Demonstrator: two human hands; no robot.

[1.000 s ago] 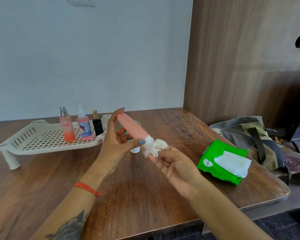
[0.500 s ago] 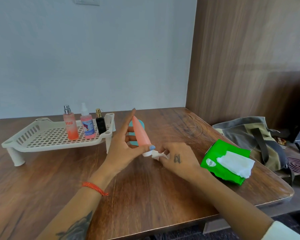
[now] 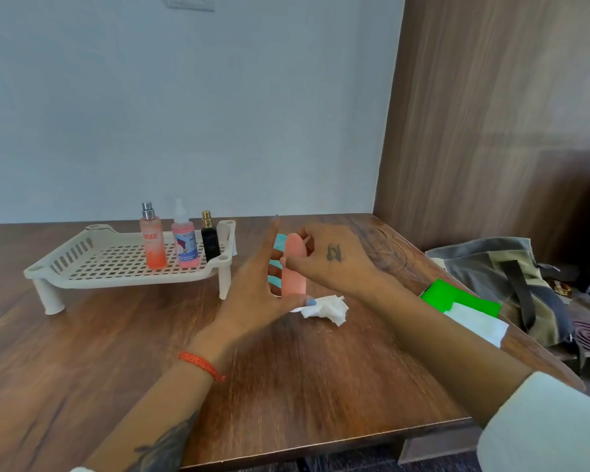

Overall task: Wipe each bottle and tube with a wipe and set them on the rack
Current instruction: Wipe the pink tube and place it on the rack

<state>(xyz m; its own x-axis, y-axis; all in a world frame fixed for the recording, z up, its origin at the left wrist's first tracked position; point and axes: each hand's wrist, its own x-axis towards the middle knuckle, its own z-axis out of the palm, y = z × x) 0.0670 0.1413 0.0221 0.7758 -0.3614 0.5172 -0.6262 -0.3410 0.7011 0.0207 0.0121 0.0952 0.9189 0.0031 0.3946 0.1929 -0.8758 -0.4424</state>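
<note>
A pink tube [image 3: 293, 267] stands upright, cap down, just above the table. My left hand [image 3: 252, 287] holds it, thumb at the cap and fingers spread behind. My right hand [image 3: 334, 260] grips its upper part from the right. A crumpled white wipe [image 3: 326, 306] lies loose on the table beside the cap. A teal tube [image 3: 279, 245] is partly hidden behind the pink one. The white slotted rack [image 3: 65, 277] at the left carries an orange spray bottle [image 3: 153, 245], a pink spray bottle [image 3: 184, 245] and a small black bottle [image 3: 209, 243] along its right side.
A green wipe pack [image 3: 453, 296] with a white wipe sticking out lies at the table's right edge. A grey-olive bag [image 3: 511, 277] sits beyond it. A wooden wall panel rises at the right.
My right hand let the wipe drop onto the table and rose to grip the tube's upper part. The pink tube swung from slanted to upright.
</note>
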